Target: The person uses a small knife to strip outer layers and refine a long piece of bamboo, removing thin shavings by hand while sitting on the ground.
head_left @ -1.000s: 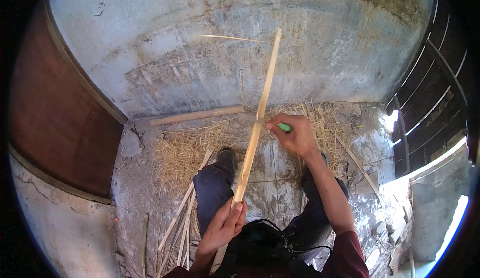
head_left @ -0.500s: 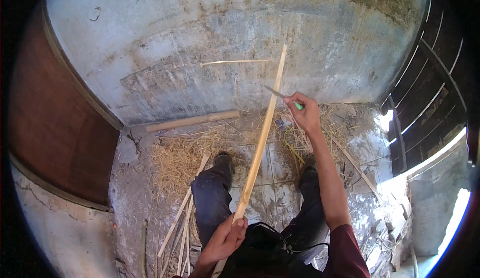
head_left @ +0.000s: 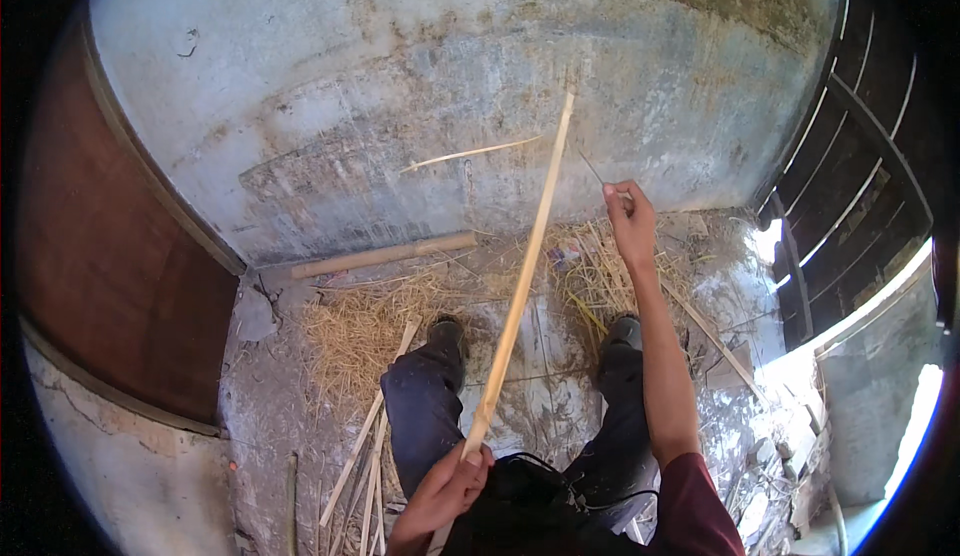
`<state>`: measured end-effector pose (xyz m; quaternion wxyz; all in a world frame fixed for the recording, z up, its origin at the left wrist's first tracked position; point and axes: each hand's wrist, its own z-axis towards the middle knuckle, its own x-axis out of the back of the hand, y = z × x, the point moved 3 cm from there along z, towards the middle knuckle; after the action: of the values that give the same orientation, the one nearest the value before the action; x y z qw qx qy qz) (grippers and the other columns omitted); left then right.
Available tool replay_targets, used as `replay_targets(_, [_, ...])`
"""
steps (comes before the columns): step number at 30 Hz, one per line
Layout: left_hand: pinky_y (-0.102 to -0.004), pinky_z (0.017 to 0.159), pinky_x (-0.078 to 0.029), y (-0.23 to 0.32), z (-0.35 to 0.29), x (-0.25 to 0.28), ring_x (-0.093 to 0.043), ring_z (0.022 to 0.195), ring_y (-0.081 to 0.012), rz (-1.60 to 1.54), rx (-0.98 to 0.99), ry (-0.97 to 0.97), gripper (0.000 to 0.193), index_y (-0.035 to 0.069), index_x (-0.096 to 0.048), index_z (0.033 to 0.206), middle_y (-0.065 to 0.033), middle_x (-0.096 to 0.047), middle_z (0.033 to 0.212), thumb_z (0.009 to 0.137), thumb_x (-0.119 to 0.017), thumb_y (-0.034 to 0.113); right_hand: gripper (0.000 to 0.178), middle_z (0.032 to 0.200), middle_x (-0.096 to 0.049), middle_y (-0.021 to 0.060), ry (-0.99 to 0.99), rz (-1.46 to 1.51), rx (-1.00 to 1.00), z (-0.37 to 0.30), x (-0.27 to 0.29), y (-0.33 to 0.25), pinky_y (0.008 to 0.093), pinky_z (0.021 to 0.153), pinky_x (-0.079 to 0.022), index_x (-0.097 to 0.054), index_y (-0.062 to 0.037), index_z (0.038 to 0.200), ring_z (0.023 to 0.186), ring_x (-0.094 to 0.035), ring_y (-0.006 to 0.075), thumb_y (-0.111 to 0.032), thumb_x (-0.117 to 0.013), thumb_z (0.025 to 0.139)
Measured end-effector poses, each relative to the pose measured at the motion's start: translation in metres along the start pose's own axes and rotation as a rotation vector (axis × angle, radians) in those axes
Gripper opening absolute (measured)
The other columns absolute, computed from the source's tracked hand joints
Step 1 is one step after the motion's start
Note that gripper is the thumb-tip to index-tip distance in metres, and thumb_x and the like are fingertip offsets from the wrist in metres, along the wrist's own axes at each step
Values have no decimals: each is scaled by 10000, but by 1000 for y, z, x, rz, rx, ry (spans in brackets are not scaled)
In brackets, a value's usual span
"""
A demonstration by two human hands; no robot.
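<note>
My left hand (head_left: 448,486) is closed round the lower end of a long pale strip of split bamboo (head_left: 525,278). The strip slants up and away from me, its far tip in front of the wall. To the right of the strip, my right hand (head_left: 630,218) pinches a small knife (head_left: 593,169). Its thin blade points up and left, apart from the strip, and the fingers hide the handle. Left of the strip's upper part, a thin loose sliver (head_left: 472,153) shows against the wall; whether it touches the wall I cannot tell.
Straw-like shavings (head_left: 370,321) lie around my feet. Several cut strips (head_left: 372,456) rest on the floor by my left leg. A round pole (head_left: 385,254) lies along the foot of the stained wall (head_left: 400,76). A brown door (head_left: 120,246) stands left, dark slatted boards (head_left: 860,176) right.
My right hand and the knife have moved right, so the blade no longer crosses the bamboo strip. The thin sliver sits lower and more tilted. My left hand keeps its hold.
</note>
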<state>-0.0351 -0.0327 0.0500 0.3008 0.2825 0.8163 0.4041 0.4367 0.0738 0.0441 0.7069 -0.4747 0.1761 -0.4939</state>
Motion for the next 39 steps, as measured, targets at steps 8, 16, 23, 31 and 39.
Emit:
replay_targets(8, [-221,438,-259,23,27,20,-301,516,-33,13,-158,121,560,12,-588,1326,64,-355,713,1163,-325,479,194,688,-585,-19,-267,137,50,-68,4,-78,282,604,-382,-645,-54,1148,655,-487,60,-166,-719,1009])
replay_targets(16, [-231,531,-248,36,55,13,-306,608,-17,124,-376,240,355,19,-618,1243,74,-352,721,1152,-483,334,257,940,-770,88,-574,36,210,-121,2,-102,328,682,-546,-680,-78,1146,757,-736,218,-154,-806,936])
replay_targets(23, [-221,495,-257,27,90,18,-329,574,-4,333,-454,261,277,57,-593,1156,82,-400,732,1125,-555,329,264,1003,-780,91,-659,15,282,-133,-7,-118,381,721,-593,-694,-89,1145,847,-778,306,-186,-810,929])
replay_targets(31, [-309,528,-323,40,106,13,-390,601,-55,434,-539,370,225,17,-597,1119,22,-458,670,1085,-628,237,274,969,-769,110,-700,-26,318,-133,-15,-116,406,692,-585,-690,-96,1148,820,-769,327,-197,-811,924])
replay_targets(39, [-322,528,-339,50,113,10,-424,578,-82,474,-570,362,221,13,-591,1101,-7,-485,666,1089,-613,233,421,858,-719,157,-784,-171,162,-127,-15,-118,451,676,-568,-590,-115,1246,779,-747,366,-227,-815,909])
